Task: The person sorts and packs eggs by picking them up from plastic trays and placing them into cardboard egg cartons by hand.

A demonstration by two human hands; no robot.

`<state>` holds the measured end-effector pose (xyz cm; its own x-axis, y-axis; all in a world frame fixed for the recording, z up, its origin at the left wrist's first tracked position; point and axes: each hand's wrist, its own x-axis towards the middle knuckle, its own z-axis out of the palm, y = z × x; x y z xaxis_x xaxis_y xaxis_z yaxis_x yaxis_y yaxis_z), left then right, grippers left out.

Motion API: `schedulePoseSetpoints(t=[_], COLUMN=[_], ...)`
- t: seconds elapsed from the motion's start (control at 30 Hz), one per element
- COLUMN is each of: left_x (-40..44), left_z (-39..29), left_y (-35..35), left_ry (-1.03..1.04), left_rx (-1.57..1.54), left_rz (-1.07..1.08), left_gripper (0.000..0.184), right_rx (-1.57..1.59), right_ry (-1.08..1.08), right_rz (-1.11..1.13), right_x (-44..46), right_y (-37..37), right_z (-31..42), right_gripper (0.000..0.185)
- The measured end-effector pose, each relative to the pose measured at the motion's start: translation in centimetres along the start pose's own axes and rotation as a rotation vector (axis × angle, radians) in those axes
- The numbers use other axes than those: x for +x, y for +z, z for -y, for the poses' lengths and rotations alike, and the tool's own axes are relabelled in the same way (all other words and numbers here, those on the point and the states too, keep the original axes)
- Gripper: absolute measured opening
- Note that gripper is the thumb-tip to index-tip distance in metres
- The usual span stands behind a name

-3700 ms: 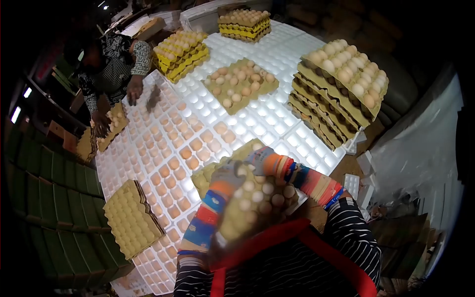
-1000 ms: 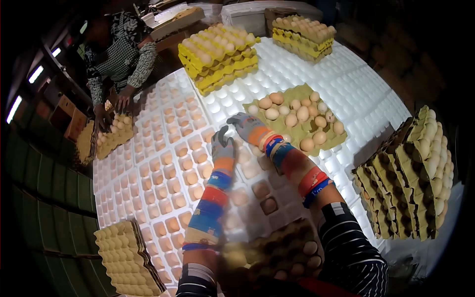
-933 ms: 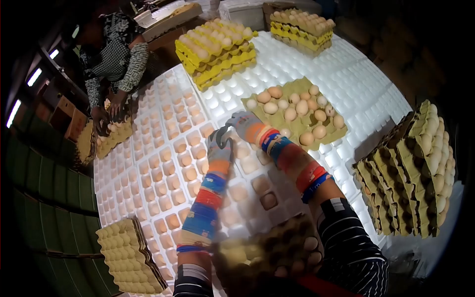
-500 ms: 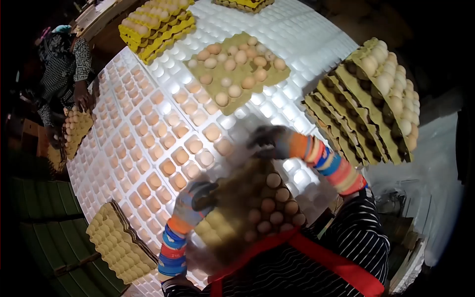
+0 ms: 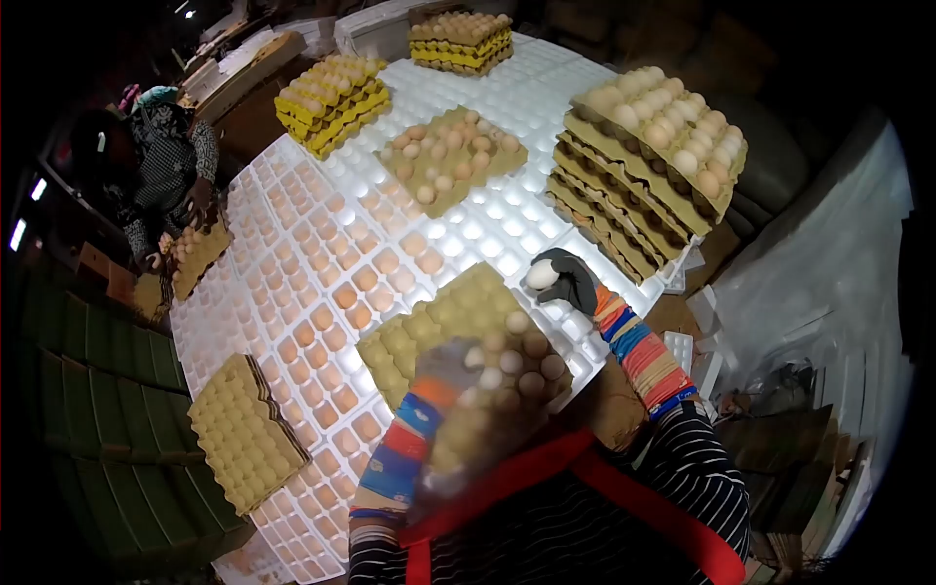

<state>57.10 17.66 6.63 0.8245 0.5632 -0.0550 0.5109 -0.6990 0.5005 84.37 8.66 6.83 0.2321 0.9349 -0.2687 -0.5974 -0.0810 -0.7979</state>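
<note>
Right of the tray (image 5: 444, 310), the right hand (image 5: 569, 281) grips an egg (image 5: 541, 276), long axis roughly left-right. The blurred left hand's (image 5: 447, 361) grip is unclear.

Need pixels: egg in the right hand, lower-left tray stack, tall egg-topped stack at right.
Held egg (image 5: 542, 276): head view, white shell.
Lower-left tray stack (image 5: 240, 434): head view, top tray's surface.
Tall stack (image 5: 616, 198): head view, layered side.

Open lane between near tray (image 5: 419, 327) and middle tray (image 5: 453, 195), tall egg stack (image 5: 629, 177) blocking right, yellow stack (image 5: 341, 119) beyond
</note>
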Motion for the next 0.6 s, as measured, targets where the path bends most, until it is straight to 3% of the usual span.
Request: schedulePoseSetpoints(t=[0.03,0.07,0.1,0.13,0.17,0.23,0.27,0.3,0.33,0.37,0.4,0.43,0.5,0.53,0.6], left_x=[-0.2,-0.5,-0.7,-0.9,-1.3,-2.4,-2.4,-2.5,-2.5,-2.4,-2.3,-1.9,-1.7,-2.0,-2.0], left_z=[0.1,1.3,3.0,3.1,3.1,1.6,2.1,1.8,1.0,-0.2,-2.0,-2.3,-3.1,-4.7,-7.1], left_y=[-0.3,0.6,2.0,1.5,0.9,-1.3,-0.5,0.4,1.0,1.5,1.4,2.0,3.3,1.7,1.3], left_ry=[-0.022,-0.03,-0.193,-0.173,-0.147,-0.317,-0.345,-0.167,-0.135,-0.219,-0.298,-0.423,-0.202,-0.28,-0.251], left_rx=[-0.05,-0.241,-0.759,-1.182,-1.603,-2.138,-2.189,-2.071,-1.544,-1.408,-1.274,-1.169,-0.488,-0.359,-0.168], left_rz=[-0.029,-0.171,-0.151,-0.23,-0.304,-0.285,-0.352,-0.312,-0.379,-0.357,-0.325,-0.194,-0.351,-0.119,0.01], left_gripper=[0.041,0.039,0.04,0.039,0.038,0.034,0.026,0.022,0.022,0.02,0.018,0.033,0.047,0.055,0.057], right_rx=[-0.153,-0.536,-0.919,-1.193,-1.188,-0.599,-0.531,-0.618,-0.7,-0.78,-1.047,-1.27,-1.718,-1.731,-1.772], right_ry=[0.002,0.03,0.06,-0.379,-0.412,-0.069,-0.047,-0.093,-0.141,-0.191,-0.201,-0.229,-0.298,-0.267,-0.312], right_rz=[-0.013,-0.045,-0.076,0.059,0.088,0.03,0.05,-0.036,-0.121,-0.204,-0.15,-0.078,0.081,0.153,0.36], right_x=[-0.8,-1.7,-2.4,-1.9,-1.7,-1.5,-0.3,-0.4,-0.9,-1.3,-2.4,-2.6,-2.6,-2.6,-1.1], right_y=[-0.6,0.7,2.1,1.2,2.5,3.7,2.4,2.7,3.7,4.4,5.2,4.8,3.9,3.7,3.1], right_z=[-0.4,0.1,0.5,-1.6,-2.0,-1.8,-2.7,-3.2,-4.0,-4.3,-3.1,-3.3,-3.3,-3.0,-2.6], right_gripper=[0.03,0.027,0.024,0.02,0.02,0.017,0.019,0.019,0.02,0.022,0.034,0.037,0.043,0.051,0.05])
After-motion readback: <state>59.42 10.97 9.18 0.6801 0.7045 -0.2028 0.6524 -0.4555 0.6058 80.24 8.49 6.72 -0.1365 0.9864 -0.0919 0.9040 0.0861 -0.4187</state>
